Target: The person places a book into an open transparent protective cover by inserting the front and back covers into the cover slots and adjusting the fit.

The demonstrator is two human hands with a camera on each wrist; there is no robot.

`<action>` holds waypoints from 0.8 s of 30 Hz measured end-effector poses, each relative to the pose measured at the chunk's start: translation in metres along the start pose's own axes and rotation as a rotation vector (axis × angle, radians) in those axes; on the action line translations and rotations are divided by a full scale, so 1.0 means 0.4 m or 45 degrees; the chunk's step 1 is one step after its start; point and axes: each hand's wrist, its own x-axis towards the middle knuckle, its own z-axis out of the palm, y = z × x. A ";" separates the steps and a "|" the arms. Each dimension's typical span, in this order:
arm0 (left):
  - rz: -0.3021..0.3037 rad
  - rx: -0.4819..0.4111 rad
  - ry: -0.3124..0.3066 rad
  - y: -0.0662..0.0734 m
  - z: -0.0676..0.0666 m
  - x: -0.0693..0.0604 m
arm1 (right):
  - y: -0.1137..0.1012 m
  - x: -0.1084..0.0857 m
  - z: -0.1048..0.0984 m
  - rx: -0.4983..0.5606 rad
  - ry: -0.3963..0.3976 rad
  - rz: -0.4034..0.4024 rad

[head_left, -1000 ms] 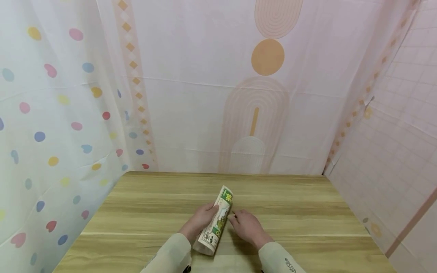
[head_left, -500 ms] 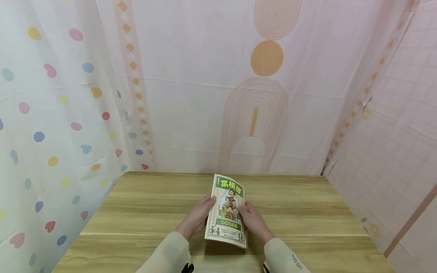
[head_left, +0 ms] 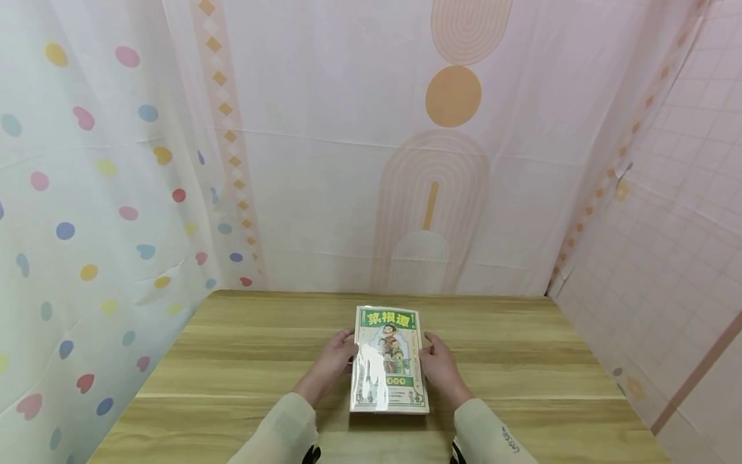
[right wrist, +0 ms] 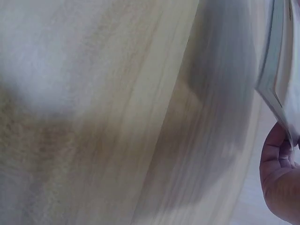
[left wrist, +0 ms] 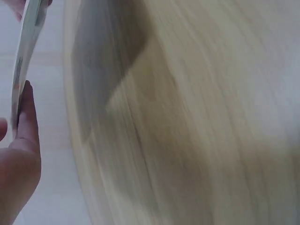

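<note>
A thin book with a green and cream illustrated cover faces up in the head view, held just above the table. My left hand grips its left edge, the thumb at the cover side and the fingers beneath. On the opposite edge my right hand holds it, fingers curled behind. The left wrist view shows the book edge-on between the thumb and fingers of my left hand. In the right wrist view its pages spread slightly at the edge, pinched by my right hand.
A wood-grain table lies under the hands, the book's shadow falling on it. Behind it hangs a pale patterned curtain, with a dotted curtain at the left and a grid-patterned one at the right.
The book, at first rolled or folded over in my left hand, has opened flat to face up. My right hand has come to its right edge and now grips it; the book has straightened.
</note>
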 end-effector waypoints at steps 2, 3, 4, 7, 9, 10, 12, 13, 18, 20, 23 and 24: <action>-0.022 0.030 0.042 -0.006 -0.005 0.002 | 0.003 -0.001 -0.001 0.012 -0.003 0.011; -0.032 0.048 0.061 -0.008 -0.007 0.002 | 0.004 0.000 0.000 0.016 -0.003 0.016; -0.044 0.069 0.080 -0.010 -0.008 0.002 | 0.006 -0.001 0.000 0.022 -0.006 0.019; -0.061 0.113 0.112 -0.015 -0.011 0.004 | 0.009 0.000 0.002 0.014 -0.004 0.020; -0.061 0.136 0.124 -0.017 -0.011 0.003 | 0.013 0.002 0.004 -0.012 0.007 0.023; -0.061 0.144 0.129 -0.018 -0.011 0.003 | 0.013 0.002 0.006 -0.019 0.009 0.029; -0.068 0.146 0.132 -0.018 -0.012 0.002 | 0.016 0.004 0.009 -0.038 0.019 0.037; -0.077 0.145 0.133 -0.017 -0.012 0.002 | 0.017 0.005 0.010 -0.042 0.021 0.041; -0.115 0.146 0.128 -0.021 -0.015 -0.001 | 0.025 0.009 0.016 -0.069 0.025 0.054; -0.123 0.146 0.119 -0.024 -0.018 -0.001 | 0.027 0.009 0.019 -0.083 0.024 0.048; -0.125 0.153 0.102 -0.028 -0.021 -0.002 | 0.026 0.007 0.024 -0.088 0.003 0.026; -0.127 0.155 0.096 -0.029 -0.022 -0.003 | 0.026 0.006 0.026 -0.086 -0.007 0.024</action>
